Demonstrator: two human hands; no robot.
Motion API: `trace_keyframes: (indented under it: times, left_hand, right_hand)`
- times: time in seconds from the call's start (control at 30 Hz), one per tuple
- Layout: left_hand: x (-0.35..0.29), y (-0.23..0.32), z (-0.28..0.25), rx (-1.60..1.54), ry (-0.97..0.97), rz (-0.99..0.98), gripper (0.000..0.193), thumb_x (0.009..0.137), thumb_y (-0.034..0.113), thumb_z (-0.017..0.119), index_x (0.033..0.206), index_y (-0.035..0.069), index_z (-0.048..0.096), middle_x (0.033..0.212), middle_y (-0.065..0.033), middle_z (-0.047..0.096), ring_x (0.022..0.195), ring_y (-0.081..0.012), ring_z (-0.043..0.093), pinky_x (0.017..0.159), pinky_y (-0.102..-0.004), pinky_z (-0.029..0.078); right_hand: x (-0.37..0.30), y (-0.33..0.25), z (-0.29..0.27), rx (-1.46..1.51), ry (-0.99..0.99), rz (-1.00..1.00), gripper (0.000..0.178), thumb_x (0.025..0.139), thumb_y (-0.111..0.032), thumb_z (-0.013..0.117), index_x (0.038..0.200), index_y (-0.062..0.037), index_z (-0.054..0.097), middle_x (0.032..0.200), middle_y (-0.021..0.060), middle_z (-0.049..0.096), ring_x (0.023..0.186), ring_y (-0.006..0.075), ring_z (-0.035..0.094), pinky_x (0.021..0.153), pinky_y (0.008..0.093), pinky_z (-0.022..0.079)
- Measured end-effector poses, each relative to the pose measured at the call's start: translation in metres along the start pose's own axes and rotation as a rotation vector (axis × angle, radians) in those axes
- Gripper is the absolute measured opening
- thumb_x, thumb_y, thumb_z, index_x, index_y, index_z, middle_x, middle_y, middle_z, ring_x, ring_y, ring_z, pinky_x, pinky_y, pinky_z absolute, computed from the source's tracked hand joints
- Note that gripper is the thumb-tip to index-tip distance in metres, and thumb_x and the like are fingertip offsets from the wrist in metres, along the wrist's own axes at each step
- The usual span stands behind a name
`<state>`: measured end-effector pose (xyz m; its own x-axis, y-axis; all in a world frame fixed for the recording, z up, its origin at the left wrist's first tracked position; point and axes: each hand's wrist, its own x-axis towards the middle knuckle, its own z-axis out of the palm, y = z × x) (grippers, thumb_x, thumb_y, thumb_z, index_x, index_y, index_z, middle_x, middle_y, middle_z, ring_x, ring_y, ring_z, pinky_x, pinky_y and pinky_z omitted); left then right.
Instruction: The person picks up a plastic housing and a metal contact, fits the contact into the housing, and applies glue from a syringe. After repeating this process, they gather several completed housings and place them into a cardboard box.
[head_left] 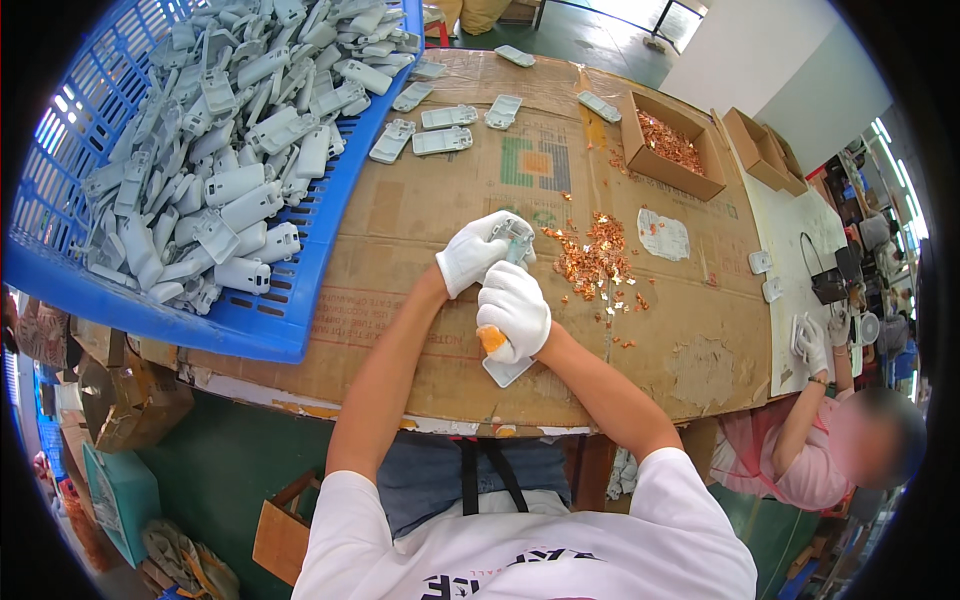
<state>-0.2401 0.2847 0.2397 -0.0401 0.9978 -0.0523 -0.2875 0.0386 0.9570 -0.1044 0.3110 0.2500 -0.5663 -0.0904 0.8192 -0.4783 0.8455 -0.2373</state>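
Observation:
My white-gloved left hand (474,252) grips a pale grey plastic housing (516,234) over the cardboard-covered table. Against its near side, my gloved right hand (516,312) is wrapped around a tool with an orange handle (491,338). The handle's end sticks out below the fist; the tool's working end cannot be made out. Another grey housing (508,371) lies partly under my right hand. Right of my hands, small copper-coloured metal pieces (592,255) are spread in a loose pile.
A blue plastic basket (318,240) heaped with grey housings (235,185) takes up the left. Several housings (448,117) lie farther back. At the back right stands a cardboard box (690,183) of copper-coloured pieces. A gloved co-worker (800,440) sits at the right.

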Motion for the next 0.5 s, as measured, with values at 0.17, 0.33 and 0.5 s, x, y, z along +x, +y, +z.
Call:
trace_keyframes:
  times: [0.17,0.33,0.5]
  left_hand:
    - [0.0009,-0.0052,-0.0028,0.025,-0.023,0.079,0.026,0.086,-0.004,0.046,0.108,0.001,0.058,0.092,-0.0096,0.065,0.086,-0.0166,0.064,0.078,-0.0297,0.053]
    - [0.0005,-0.0066,-0.0025,0.033,-0.026,0.094,0.026,0.086,-0.003,0.046,0.109,0.001,0.058,0.093,-0.0091,0.065,0.088,-0.0166,0.064,0.080,-0.0296,0.053]
    - [0.0007,-0.0047,-0.0035,0.060,0.003,0.093,0.026,0.087,0.002,0.047,0.111,0.001,0.058,0.095,-0.0097,0.065,0.087,-0.0167,0.065,0.079,-0.0292,0.053]
  right_hand:
    - [-0.0010,0.0028,-0.0020,0.004,0.025,0.050,0.018,0.062,-0.017,0.060,0.062,-0.0082,0.045,0.064,0.0071,0.046,0.063,0.0294,0.047,0.061,0.0381,0.041]
    - [0.0007,0.0018,-0.0039,0.001,0.053,0.082,0.018,0.063,-0.017,0.060,0.062,-0.0082,0.044,0.065,0.0073,0.046,0.064,0.0297,0.047,0.061,0.0380,0.041]
    - [0.0013,0.0011,-0.0057,0.032,0.080,0.113,0.017,0.066,-0.016,0.059,0.063,-0.0083,0.045,0.065,0.0072,0.046,0.064,0.0295,0.047,0.062,0.0380,0.041]
